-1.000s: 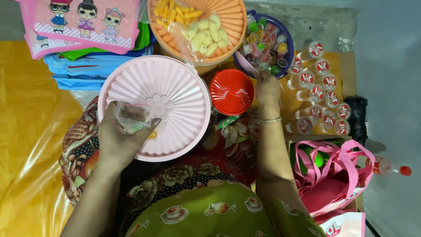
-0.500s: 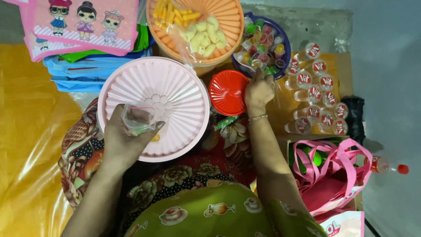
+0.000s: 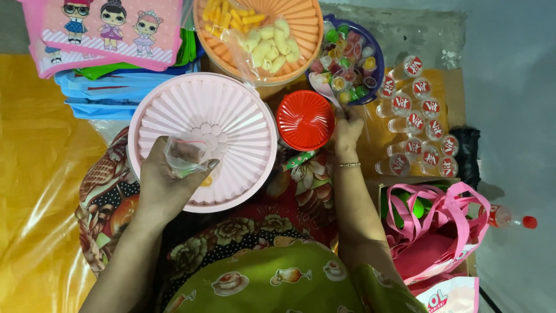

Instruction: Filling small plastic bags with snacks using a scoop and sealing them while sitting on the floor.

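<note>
Looking down from the head camera, I've got the left hand (image 3: 165,185) resting on the big pink ribbed lid (image 3: 202,139), fingers pinched round a small clear plastic bag (image 3: 182,156) that it holds open just above the lid's middle. The bag looks nearly empty to me; a small yellowish bit shows just under the thumb, though I can't tell whether it lies in the bag or on the lid. The right hand (image 3: 347,130) is out by the rim of the blue bowl of wrapped sweets (image 3: 350,61), fingers curled together as if nipping something small, but what it grips, if anything, I cannot make out. Between the two hands sits a small red ribbed lid (image 3: 305,120). Beyond it, the orange tub (image 3: 260,35) holds yellow and pale snacks under loose plastic. To the right stands a cluster of small sealed water cups (image 3: 414,124), and nearer me a pink carrier bag (image 3: 440,232). My read: the filling has barely begun, with sweets, snacks and cups all waiting outside the bag
</note>
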